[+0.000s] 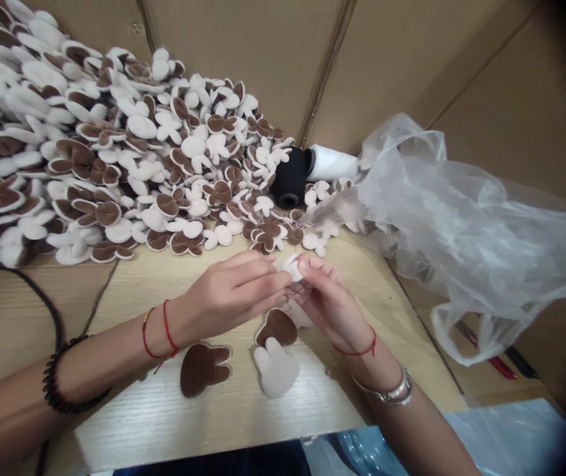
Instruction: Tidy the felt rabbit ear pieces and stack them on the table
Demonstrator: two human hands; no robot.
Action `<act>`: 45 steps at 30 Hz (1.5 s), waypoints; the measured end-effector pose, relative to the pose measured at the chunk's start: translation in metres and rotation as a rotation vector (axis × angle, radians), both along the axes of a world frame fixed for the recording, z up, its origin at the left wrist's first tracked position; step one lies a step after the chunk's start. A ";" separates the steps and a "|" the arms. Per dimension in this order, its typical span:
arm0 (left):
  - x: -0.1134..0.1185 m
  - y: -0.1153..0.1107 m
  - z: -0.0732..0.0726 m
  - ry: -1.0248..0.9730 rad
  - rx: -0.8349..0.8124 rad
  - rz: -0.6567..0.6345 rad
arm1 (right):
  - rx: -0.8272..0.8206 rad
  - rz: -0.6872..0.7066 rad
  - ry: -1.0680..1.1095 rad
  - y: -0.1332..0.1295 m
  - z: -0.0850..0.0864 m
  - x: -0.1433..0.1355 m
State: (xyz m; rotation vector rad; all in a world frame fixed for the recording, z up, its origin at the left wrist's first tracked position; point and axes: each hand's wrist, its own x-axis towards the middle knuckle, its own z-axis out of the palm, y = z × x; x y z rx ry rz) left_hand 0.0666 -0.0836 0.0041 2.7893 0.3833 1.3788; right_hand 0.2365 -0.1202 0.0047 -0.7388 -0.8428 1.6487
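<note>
White piece (291, 267), one: held above counter (149, 284), between left hand (238, 284) and right hand (330, 301), each grip pinching its near side; neither hand nearer. Long axis: partly covered, cannot tell. Pile (139, 149): just beyond.

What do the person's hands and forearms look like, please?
The left hand and left forearm are bare except for two red string loops, gold beads and a black coiled band. The right hand and right forearm wear only a red cord and a silver bangle.

plush pile (129, 165) blocks far left, bag (466, 211) right; room along board (159, 430) front
</note>
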 end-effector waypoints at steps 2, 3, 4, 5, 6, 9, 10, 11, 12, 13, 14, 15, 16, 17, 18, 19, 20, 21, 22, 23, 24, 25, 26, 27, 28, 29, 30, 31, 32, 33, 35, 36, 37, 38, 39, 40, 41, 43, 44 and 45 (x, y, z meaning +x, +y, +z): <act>0.001 0.002 -0.004 -0.008 0.017 -0.005 | -0.023 0.003 0.014 0.000 -0.001 -0.001; 0.001 0.003 -0.005 -0.017 0.014 -0.008 | -0.030 0.004 0.015 0.001 -0.001 -0.001; 0.001 0.003 -0.007 -0.027 0.002 -0.009 | -0.031 0.005 0.016 0.001 -0.001 -0.001; 0.001 0.003 -0.007 -0.036 -0.016 -0.009 | -0.027 0.005 0.018 0.001 -0.001 -0.001; 0.000 0.003 -0.007 -0.044 -0.035 -0.009 | -0.022 0.006 0.021 0.001 0.000 -0.001; 0.000 0.000 -0.004 -0.058 -0.061 -0.007 | -0.024 0.010 0.035 0.000 0.002 0.000; 0.000 -0.001 -0.003 -0.051 -0.057 -0.007 | -0.030 0.009 0.034 0.000 0.002 0.000; 0.000 -0.001 -0.001 -0.042 -0.049 -0.007 | -0.037 0.006 0.027 -0.001 0.002 0.000; 0.000 -0.002 0.000 -0.032 -0.040 -0.005 | -0.040 0.002 0.017 -0.001 0.002 0.001; 0.000 -0.002 0.001 -0.020 -0.031 -0.001 | -0.040 -0.002 0.009 -0.001 0.002 0.001; 0.000 -0.002 0.002 -0.009 -0.022 0.003 | -0.038 -0.005 0.000 -0.001 0.001 0.001; 0.000 -0.002 0.001 -0.001 -0.012 0.006 | -0.037 -0.007 -0.007 0.000 0.000 0.001; 0.000 -0.001 0.001 0.007 -0.003 0.008 | -0.039 -0.007 -0.012 0.000 0.000 0.001; 0.000 0.000 0.000 0.012 0.005 0.010 | -0.044 -0.008 -0.015 0.001 -0.001 0.001; 0.000 0.001 -0.002 0.012 0.011 0.009 | -0.049 -0.008 -0.015 0.001 -0.002 0.000; 0.000 0.002 -0.003 0.007 0.014 0.005 | -0.054 -0.005 -0.011 0.002 -0.002 0.000; 0.000 0.002 -0.004 -0.003 0.008 0.001 | -0.055 0.001 -0.002 0.002 -0.002 0.000; 0.000 0.003 -0.005 -0.016 -0.004 -0.003 | -0.055 0.004 0.008 0.002 -0.002 0.000; -0.001 0.003 -0.006 -0.032 -0.016 -0.005 | -0.056 0.004 0.016 0.001 -0.001 0.000; -0.001 0.003 -0.006 -0.044 -0.027 -0.006 | -0.056 0.001 0.020 0.001 0.000 0.000; -0.001 0.002 -0.006 -0.050 -0.034 -0.005 | -0.058 -0.006 0.022 0.000 0.001 0.000; -0.001 0.002 -0.006 -0.053 -0.034 -0.001 | -0.061 -0.013 0.021 -0.001 0.002 -0.001; -0.002 0.001 -0.005 -0.051 -0.028 0.002 | -0.065 -0.018 0.021 -0.001 0.003 -0.001; -0.002 0.001 -0.005 -0.045 -0.017 0.005 | -0.068 -0.019 0.021 -0.002 0.003 -0.001; -0.002 0.000 -0.004 -0.037 -0.007 0.006 | -0.071 -0.018 0.022 -0.002 0.004 -0.001; -0.001 0.000 -0.004 -0.024 0.001 0.007 | -0.076 -0.019 0.021 -0.002 0.004 -0.001; -0.001 0.000 -0.004 -0.009 0.007 0.009 | -0.081 -0.020 0.019 -0.002 0.003 -0.001; -0.001 0.000 -0.003 0.008 0.011 0.008 | -0.087 -0.023 0.017 -0.002 0.002 -0.001; -0.002 0.001 -0.003 0.022 0.015 0.006 | -0.092 -0.027 0.017 -0.001 0.001 -0.001; -0.002 0.001 -0.003 0.032 0.017 0.002 | -0.096 -0.030 0.019 0.000 0.000 -0.001; -0.002 0.002 -0.004 0.037 0.030 -0.008 | -0.101 -0.031 0.030 0.001 -0.003 -0.001; -0.002 0.003 -0.004 0.032 0.036 -0.013 | -0.104 -0.028 0.035 0.001 -0.004 -0.001; -0.002 0.004 -0.004 0.026 0.038 -0.019 | -0.104 -0.022 0.043 0.001 -0.004 -0.001; -0.002 0.004 -0.004 0.017 0.033 -0.022 | -0.104 -0.015 0.051 0.001 -0.005 -0.001; -0.001 0.004 -0.004 0.003 0.020 -0.023 | -0.105 -0.013 0.058 0.001 -0.005 -0.001; -0.001 0.004 -0.004 -0.016 0.001 -0.023 | -0.105 -0.014 0.063 0.001 -0.005 -0.001; -0.001 0.004 -0.003 -0.033 -0.022 -0.022 | -0.104 -0.017 0.066 0.001 -0.004 -0.001; -0.001 0.003 -0.003 -0.046 -0.048 -0.019 | -0.104 -0.016 0.065 0.001 -0.003 -0.001; -0.001 0.003 -0.003 -0.042 -0.046 -0.018 | -0.106 -0.008 0.063 0.001 -0.003 -0.002; -0.001 0.002 -0.003 -0.034 -0.036 -0.018 | -0.106 0.003 0.064 0.001 -0.003 -0.002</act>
